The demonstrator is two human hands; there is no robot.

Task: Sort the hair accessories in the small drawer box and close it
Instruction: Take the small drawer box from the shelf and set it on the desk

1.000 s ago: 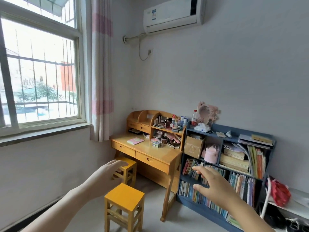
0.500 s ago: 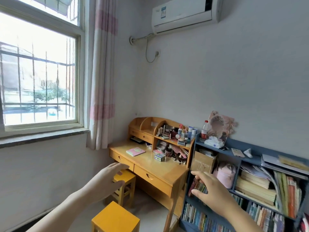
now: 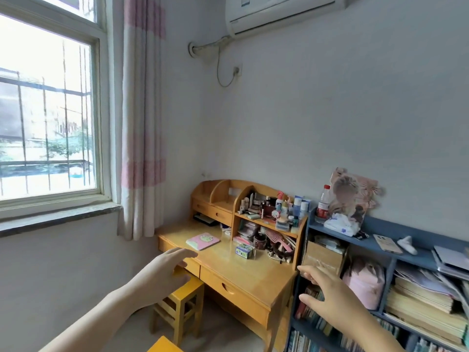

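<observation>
Your left hand [image 3: 162, 278] is up in front of you, palm down, fingers [image 3: 186, 252] spread loose and holding nothing, floating in front of the near left corner of the worktop [image 3: 228, 265]. Your right hand [image 3: 330, 298] is the same deal, fingers [image 3: 304, 271] open and empty, raised in front of the blue bookshelf [image 3: 396, 240] just past the worktop's right end. Below your left hand there's a yellow stool [image 3: 182, 295] tucked partly under the worktop.

On the worktop itself, a pink notebook [image 3: 203, 241] lies flat toward the left. The small drawer box [image 3: 244, 251] sits further right, standing on its own near the front of the hutch [image 3: 236, 199]; can't tell from here if its drawer is open. Right beside it, under the hutch shelf, there's a heap of hair accessories [image 3: 278, 246], with a pink comb sticking up. Both hands are well apart from all that. Bottles crowd the hutch shelf above.
</observation>
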